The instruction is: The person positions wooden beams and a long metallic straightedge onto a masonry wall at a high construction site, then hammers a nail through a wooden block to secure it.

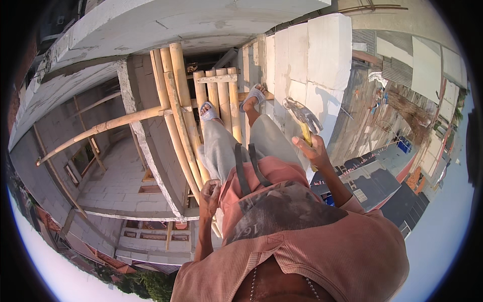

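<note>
My right hand grips a hammer by its yellow handle, its metal head raised beside the pale block wall. My left hand is closed with fingertips pinched beside the bamboo poles and my pink shirt; whatever it holds, if anything, is too small to make out. My feet, in pale sandals, rest on or beside short bamboo poles joined by a wooden crosspiece.
A light block wall runs along the right, with an open drop to roofs and yards beyond. Left, a long bamboo pole crosses above a lower floor, beside a concrete beam. A white slab edge spans the top.
</note>
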A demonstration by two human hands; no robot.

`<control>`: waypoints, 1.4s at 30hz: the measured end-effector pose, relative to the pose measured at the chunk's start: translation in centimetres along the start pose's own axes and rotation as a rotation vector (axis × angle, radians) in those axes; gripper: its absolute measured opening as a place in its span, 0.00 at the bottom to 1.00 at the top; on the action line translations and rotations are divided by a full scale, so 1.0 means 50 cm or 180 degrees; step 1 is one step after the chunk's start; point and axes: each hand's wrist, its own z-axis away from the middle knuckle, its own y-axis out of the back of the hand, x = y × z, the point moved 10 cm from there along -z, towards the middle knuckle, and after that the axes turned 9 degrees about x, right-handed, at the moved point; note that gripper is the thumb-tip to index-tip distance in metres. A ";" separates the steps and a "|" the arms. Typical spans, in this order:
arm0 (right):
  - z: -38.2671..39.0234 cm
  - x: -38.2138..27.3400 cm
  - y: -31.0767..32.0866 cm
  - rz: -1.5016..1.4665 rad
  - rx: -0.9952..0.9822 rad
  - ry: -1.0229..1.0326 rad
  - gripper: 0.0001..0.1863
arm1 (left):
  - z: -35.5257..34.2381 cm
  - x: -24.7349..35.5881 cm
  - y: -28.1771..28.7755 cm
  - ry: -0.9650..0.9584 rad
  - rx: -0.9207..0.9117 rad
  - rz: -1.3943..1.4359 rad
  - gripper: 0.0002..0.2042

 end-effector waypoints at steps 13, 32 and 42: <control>-0.073 0.170 0.295 0.0425 0.3127 0.0519 0.30 | 0.000 0.162 0.023 -0.0144 -0.0220 -0.2280 0.11; -0.173 0.335 0.260 -0.0295 0.2935 0.0127 0.32 | -0.082 0.229 -0.041 -0.0657 -0.0382 0.2220 0.05; -0.171 0.346 0.248 -0.0048 0.3035 0.0213 0.34 | -0.054 0.307 -0.129 -0.1519 -0.0604 0.0015 0.14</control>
